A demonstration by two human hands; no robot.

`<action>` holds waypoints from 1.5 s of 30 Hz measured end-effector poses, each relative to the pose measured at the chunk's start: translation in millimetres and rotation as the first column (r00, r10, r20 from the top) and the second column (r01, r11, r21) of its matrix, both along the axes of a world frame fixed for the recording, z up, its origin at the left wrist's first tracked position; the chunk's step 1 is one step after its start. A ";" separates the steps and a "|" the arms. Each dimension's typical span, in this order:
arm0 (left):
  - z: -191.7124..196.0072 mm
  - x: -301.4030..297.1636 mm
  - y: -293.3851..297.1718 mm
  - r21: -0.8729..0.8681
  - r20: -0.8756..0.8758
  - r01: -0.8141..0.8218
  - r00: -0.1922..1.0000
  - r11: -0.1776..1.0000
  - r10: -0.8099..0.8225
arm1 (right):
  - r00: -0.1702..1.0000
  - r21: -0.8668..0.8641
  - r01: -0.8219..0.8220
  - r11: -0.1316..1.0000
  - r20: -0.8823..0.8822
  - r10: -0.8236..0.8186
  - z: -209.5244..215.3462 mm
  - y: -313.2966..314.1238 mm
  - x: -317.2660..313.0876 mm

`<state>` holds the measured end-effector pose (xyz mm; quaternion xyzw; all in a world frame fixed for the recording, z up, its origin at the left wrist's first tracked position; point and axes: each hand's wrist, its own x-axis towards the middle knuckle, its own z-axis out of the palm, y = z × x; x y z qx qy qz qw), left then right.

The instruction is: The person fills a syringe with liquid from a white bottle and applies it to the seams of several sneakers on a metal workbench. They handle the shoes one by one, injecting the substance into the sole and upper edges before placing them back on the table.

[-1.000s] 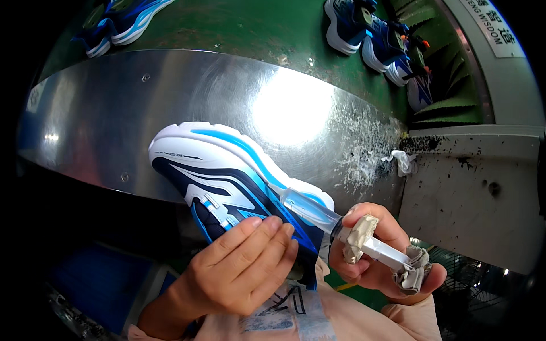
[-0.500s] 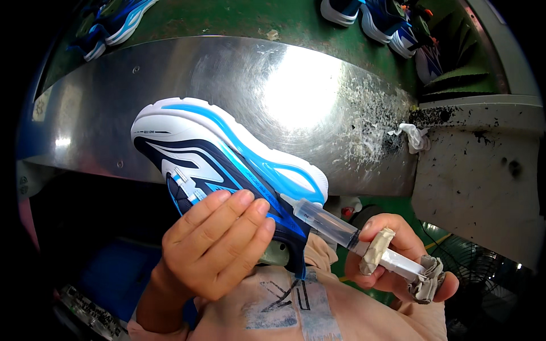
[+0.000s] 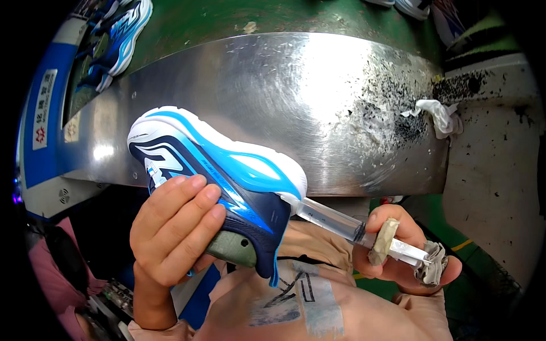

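My left hand [image 3: 170, 233] grips a navy, blue and white sneaker [image 3: 250, 165] from its upper side. The sneaker lies on its side in the air, toe to the left, with its pale sole facing the far side. A dark green shoe last [image 3: 232, 250] shows in its opening. In my right hand [image 3: 405, 219] is a clear syringe [image 3: 333, 220], its thumb end and finger flange wrapped in tape. The nozzle meets the seam between upper and midsole near the heel. My right thumb presses the plunger end; the amount inside is hard to make out.
Beyond the sneaker is a shiny metal ledge [image 3: 227, 74], stained black at its right. Crumpled white tissue [image 3: 441, 117] sits at its right end. More sneakers [image 3: 126, 37] stand on a green surface [image 3: 199, 20] behind. At the left is a blue and white machine panel [image 3: 42, 136].
The syringe nozzle has slid along the seam toward the heel end. My left hand and the sneaker have shifted left in view, and the view itself has turned somewhat.
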<state>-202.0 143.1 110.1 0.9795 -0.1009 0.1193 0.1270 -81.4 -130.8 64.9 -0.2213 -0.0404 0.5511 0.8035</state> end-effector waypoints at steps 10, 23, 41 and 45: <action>15.7 47.9 7.2 0.084 -0.174 0.138 0.977 0.987 -0.122 | 0.979 0.045 -0.100 0.994 -0.175 0.106 -18.2 -9.2 6.6; 23.7 80.7 -24.1 0.238 -0.272 0.098 0.962 0.966 -0.031 | 0.963 0.083 0.186 0.979 -0.214 -0.165 -18.0 -6.8 -24.2; 27.3 101.2 -80.3 0.180 -0.249 -0.488 0.818 0.854 0.519 | 0.857 0.025 0.395 0.918 0.350 -0.378 -1.2 23.2 -72.1; 25.0 99.3 -68.3 0.175 -0.208 -0.466 0.843 0.867 0.495 | 0.742 0.020 0.364 0.931 0.598 -0.302 -7.5 25.7 -83.2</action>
